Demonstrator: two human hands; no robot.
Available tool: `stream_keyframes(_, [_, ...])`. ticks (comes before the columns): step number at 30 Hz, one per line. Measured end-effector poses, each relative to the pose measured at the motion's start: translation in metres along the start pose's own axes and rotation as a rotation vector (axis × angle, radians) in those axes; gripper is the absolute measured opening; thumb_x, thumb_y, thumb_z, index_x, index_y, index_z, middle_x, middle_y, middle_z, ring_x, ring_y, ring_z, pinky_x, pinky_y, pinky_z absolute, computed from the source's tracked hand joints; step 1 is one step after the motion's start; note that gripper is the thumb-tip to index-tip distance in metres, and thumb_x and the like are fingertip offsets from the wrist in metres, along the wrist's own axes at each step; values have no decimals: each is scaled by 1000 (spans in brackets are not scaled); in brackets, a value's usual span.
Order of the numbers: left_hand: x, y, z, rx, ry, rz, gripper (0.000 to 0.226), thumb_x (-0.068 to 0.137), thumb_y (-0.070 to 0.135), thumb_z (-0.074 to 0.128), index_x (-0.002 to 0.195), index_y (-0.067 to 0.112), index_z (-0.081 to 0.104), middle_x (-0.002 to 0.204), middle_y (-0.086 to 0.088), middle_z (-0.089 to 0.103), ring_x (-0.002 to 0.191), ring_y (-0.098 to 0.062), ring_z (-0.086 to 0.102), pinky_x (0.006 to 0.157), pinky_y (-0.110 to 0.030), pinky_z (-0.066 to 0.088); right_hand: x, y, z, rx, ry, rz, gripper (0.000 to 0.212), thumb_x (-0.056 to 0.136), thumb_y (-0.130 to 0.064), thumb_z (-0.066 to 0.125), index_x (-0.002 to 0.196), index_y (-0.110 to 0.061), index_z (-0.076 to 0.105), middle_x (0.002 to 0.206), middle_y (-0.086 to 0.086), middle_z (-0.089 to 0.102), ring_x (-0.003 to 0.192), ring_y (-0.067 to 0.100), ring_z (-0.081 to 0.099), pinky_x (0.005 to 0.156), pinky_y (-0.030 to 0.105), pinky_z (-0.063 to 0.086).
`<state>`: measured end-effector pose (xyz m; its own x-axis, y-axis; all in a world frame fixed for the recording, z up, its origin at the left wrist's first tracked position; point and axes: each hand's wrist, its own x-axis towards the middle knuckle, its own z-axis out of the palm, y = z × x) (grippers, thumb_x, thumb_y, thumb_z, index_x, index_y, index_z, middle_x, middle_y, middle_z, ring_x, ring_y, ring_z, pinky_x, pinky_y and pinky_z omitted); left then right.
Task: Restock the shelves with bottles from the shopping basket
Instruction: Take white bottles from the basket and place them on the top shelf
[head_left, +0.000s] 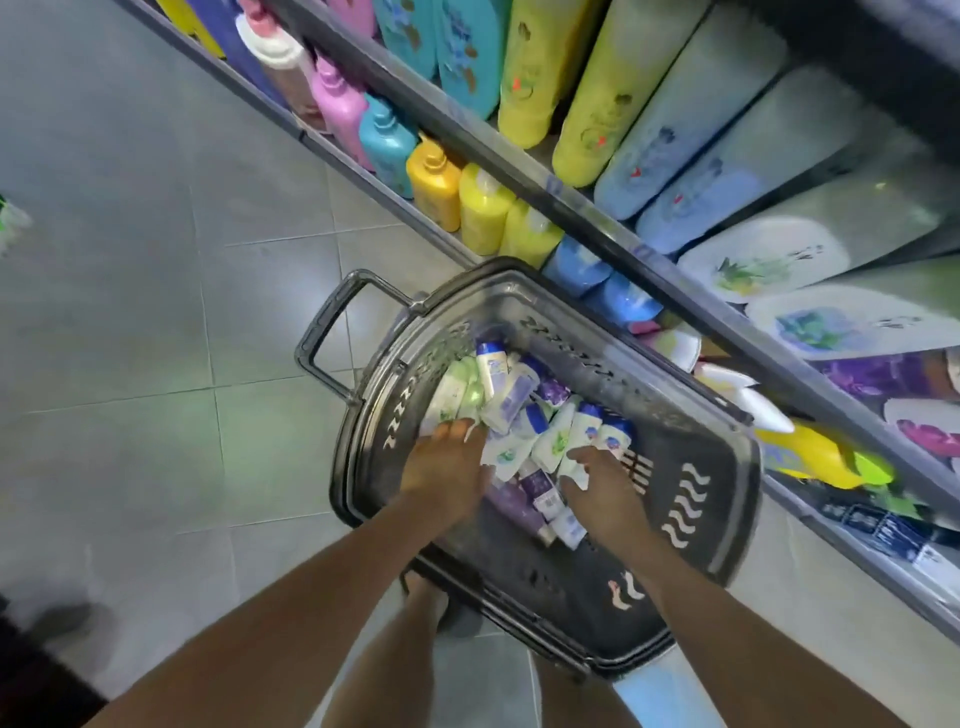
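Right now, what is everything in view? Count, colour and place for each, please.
shopping basket: one, black, beside the lower shelf.
small bottles: many, white with blue, green or purple, heaped in the basket.
large bottles: many, teal, yellow, pale blue, white, on the upper shelf.
pump bottles: several, pink, teal, yellow, on the lower shelf.
floor: grey tiles, left.
left hand: on the heap's left side.
right hand: on the heap's right side; grips unclear.

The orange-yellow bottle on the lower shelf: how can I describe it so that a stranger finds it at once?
Start at the dark shopping basket and follow the lower shelf beside it away from the person. In that row stands the orange-yellow bottle, between a teal bottle and lemon-yellow bottles; it alone has the deeper, orange tone.
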<state>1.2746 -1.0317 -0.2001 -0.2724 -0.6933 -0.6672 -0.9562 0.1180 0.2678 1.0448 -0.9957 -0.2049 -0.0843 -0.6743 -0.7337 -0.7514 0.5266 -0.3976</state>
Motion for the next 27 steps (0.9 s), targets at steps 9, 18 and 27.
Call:
stream_keyframes(9, [122,3,69,-208,75,-140,63,101,49,53,148,10,40,138,-15,52,123,-34,52,98,-42,44,46,66,44,120,58,121,38,96,-23,66,133,-18,60,134,3,57,114,18,57,97,33,46])
stream_keyframes(18, [160,1,94,-240,73,-99,83,95,44,69,156,4,30,129,-18,62,111,-31,64,89,-35,50,43,107,39,146,111,156,50,96,-18,68,143,-13,52,140,8,56,124,22,57,103,33,44])
stream_keyframes(27, [90,4,38,-535,-250,-338,45,98,42,61,121,4,62,121,-14,66,107,-29,64,82,-31,45,23,70,15,188,70,170,44,97,-21,66,139,-17,55,138,4,58,123,21,58,98,29,43])
